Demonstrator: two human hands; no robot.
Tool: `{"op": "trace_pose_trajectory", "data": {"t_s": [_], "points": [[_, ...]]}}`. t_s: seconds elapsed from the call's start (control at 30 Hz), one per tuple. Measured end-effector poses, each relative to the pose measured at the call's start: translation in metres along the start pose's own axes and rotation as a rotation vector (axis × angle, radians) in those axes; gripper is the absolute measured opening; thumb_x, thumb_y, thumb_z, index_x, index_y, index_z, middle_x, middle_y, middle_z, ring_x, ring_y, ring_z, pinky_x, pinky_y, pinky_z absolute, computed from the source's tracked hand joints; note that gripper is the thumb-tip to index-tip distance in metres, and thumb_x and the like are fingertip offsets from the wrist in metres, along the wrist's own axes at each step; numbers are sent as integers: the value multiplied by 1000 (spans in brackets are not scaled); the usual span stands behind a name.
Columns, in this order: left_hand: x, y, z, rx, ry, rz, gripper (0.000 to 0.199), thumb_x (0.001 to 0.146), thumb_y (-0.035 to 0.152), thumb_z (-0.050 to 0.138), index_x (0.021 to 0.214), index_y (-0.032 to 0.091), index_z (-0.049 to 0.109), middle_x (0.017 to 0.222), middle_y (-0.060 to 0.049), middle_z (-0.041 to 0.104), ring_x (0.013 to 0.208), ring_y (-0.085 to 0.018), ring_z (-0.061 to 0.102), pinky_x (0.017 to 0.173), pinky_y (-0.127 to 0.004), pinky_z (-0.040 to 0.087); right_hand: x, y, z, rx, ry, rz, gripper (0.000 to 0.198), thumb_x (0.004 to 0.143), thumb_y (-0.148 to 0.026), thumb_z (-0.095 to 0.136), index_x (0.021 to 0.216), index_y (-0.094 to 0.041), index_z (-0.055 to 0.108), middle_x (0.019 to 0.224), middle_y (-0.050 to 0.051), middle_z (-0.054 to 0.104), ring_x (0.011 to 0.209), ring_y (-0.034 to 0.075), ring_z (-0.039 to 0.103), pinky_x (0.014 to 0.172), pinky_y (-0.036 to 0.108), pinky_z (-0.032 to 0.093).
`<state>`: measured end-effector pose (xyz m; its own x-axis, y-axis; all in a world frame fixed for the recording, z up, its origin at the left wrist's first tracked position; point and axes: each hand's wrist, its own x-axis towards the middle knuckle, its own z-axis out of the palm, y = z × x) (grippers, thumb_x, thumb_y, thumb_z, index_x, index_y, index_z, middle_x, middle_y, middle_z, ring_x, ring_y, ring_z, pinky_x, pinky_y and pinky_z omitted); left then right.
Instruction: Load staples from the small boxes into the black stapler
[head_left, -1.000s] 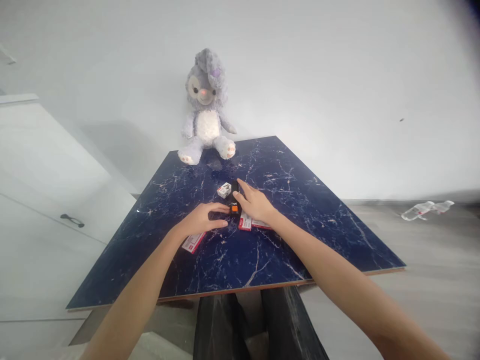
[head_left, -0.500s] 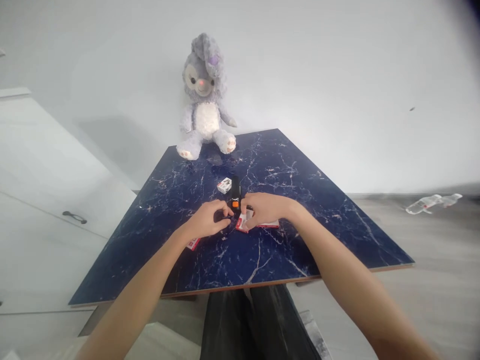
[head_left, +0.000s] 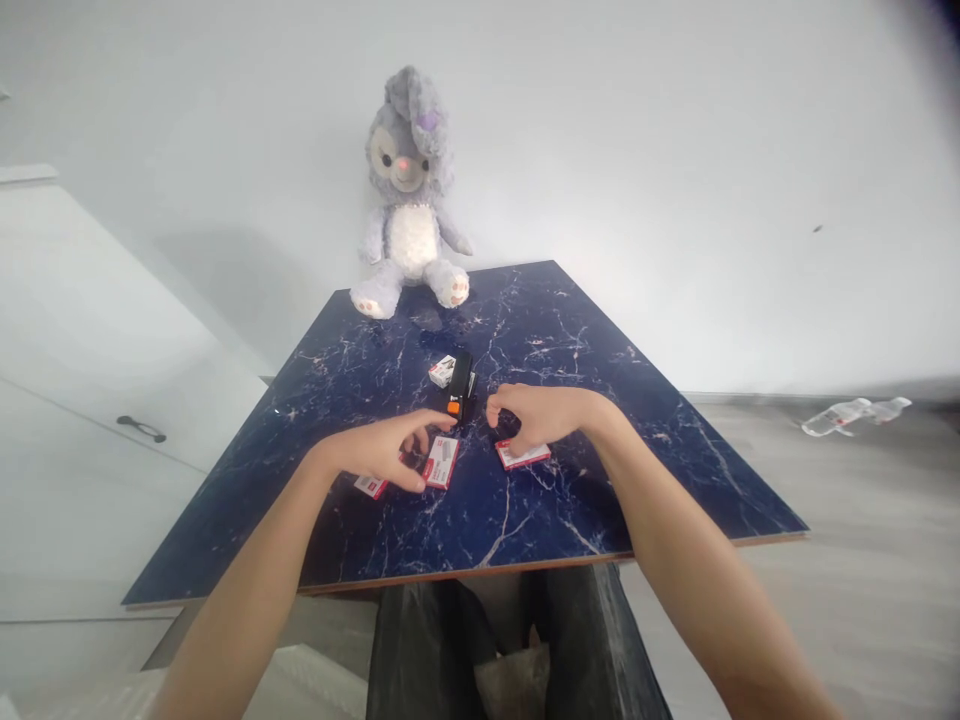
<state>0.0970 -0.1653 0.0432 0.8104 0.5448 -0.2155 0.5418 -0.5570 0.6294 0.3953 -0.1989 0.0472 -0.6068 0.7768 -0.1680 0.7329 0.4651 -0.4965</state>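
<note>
My left hand point(head_left: 379, 447) curves over a red-and-white box point(head_left: 441, 465), thumb and fingers apart at its left side; whether they touch it is unclear. Partly under that hand lies a second red-and-white box point(head_left: 370, 486). My right hand point(head_left: 547, 414) is bent with a gap between thumb and fingers. Below its thumb another red-and-white box point(head_left: 525, 457) lies flat, partly covered. Just beyond my left fingertips stands a black stapler point(head_left: 463, 378) with an orange end, a small white box point(head_left: 442, 370) beside it.
The dark blue marbled table point(head_left: 495, 530) has its front edge close to my legs. A grey plush toy point(head_left: 410, 200) sits at the back against the wall. Clear plastic bottles point(head_left: 855, 414) lie on the floor at right, and a white cabinet point(head_left: 82, 420) stands at left.
One red-and-white box has moved from my right hand to the left, beside my left hand. My hands have drawn apart, and the stapler sits slightly more to the left and tilted.
</note>
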Motion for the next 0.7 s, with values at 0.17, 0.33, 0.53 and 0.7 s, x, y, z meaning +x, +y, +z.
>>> {"op": "trace_pose_trajectory", "data": {"t_s": [0.17, 0.33, 0.53, 0.7], "points": [[4, 9, 8, 19, -24, 43, 78, 67, 36, 80, 139, 39, 51, 121, -3, 57, 88, -18, 61, 73, -26, 49, -7, 8, -3, -30, -19, 88, 41, 58, -33, 81, 97, -25, 68, 101, 6, 68, 88, 26, 63, 60, 29, 45], [9, 4, 9, 53, 20, 40, 59, 74, 31, 74, 131, 32, 59, 119, -6, 58, 86, -18, 61, 73, -29, 49, 8, 13, 4, -41, 72, 183, 22, 72, -34, 71, 90, -22, 67, 94, 6, 73, 79, 24, 66, 62, 30, 44], [7, -10, -4, -23, 171, 5, 58, 75, 30, 75, 130, 29, 58, 117, -7, 63, 99, -22, 62, 88, -36, 50, 26, 24, 19, -168, 371, 253, 22, 84, -38, 61, 96, -19, 66, 97, 10, 69, 85, 26, 66, 71, 32, 45], [11, -19, -6, -52, 210, 52, 45, 79, 32, 72, 122, 26, 61, 123, -7, 60, 99, -20, 63, 86, -34, 51, 36, 25, 27, -172, 567, 260, 23, 91, -30, 53, 106, -19, 65, 115, 11, 64, 97, 23, 64, 82, 31, 45]]}}
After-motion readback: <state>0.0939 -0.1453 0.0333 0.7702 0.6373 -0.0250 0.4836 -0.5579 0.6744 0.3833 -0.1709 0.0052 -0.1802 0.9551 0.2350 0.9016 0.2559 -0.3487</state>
